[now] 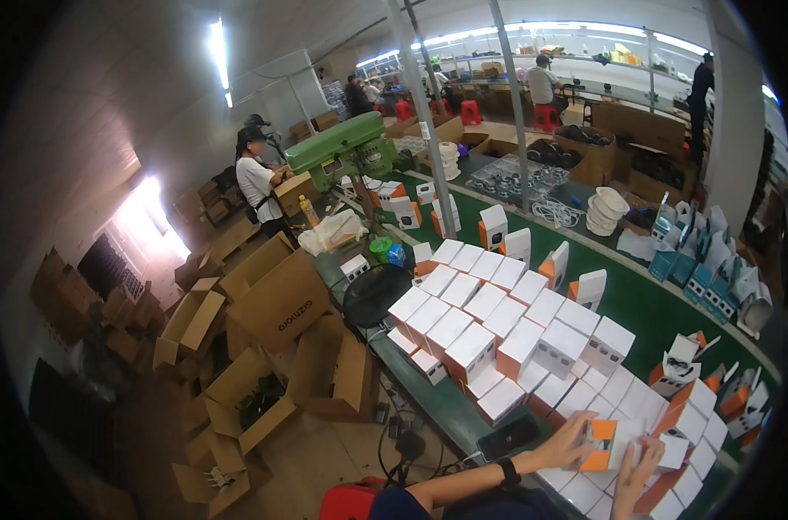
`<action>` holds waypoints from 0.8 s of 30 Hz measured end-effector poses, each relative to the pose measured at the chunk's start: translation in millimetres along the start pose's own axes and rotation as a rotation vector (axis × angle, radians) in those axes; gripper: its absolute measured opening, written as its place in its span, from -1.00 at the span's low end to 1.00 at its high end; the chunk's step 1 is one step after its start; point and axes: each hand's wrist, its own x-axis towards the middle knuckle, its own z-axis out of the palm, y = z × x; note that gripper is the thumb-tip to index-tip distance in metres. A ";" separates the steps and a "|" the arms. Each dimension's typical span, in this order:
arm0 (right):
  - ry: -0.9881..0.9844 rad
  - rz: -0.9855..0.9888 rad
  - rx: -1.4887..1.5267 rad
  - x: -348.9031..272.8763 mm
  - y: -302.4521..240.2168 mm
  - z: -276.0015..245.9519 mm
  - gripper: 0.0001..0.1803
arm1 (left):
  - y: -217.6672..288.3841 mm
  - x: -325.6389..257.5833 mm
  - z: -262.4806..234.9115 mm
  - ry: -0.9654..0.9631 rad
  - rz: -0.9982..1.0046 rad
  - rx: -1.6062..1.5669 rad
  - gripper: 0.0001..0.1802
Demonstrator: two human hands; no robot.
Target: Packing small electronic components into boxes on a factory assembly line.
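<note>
At lower right, the left hand (569,444) curls round a box (600,433) the half-curled right hand (640,468), hold unclear, seems to be folding, needing aligned edges next.

Cam's on my head, L one of a side-by-side fisheye pair, looking down & fwd, v. wide. My L hand (569,442) & R hand (638,468) show close up, lower R of frame; forearms (473,487) enter from the bottom edge. Box stack (469,341) is near-to-mid range, R of ctr; red stools (471,113) & ceiling light (219,54) are far off. Posts (509,104) lean, rim's dark.
</note>
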 end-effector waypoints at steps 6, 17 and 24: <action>-0.341 -0.560 -0.646 -4.0 -65.8 -8.5 -0.60 | 31.8 26.4 -18.2 -0.139 -0.052 0.223 -0.60; -0.366 -0.635 -0.430 -58.3 61.1 -7.0 -0.43 | 5.2 26.0 -31.5 0.081 -0.523 -0.254 -0.78; -0.495 -0.386 -0.390 -47.9 22.0 -0.4 -0.25 | -6.3 -1.9 -21.1 0.049 -0.293 -0.097 -0.74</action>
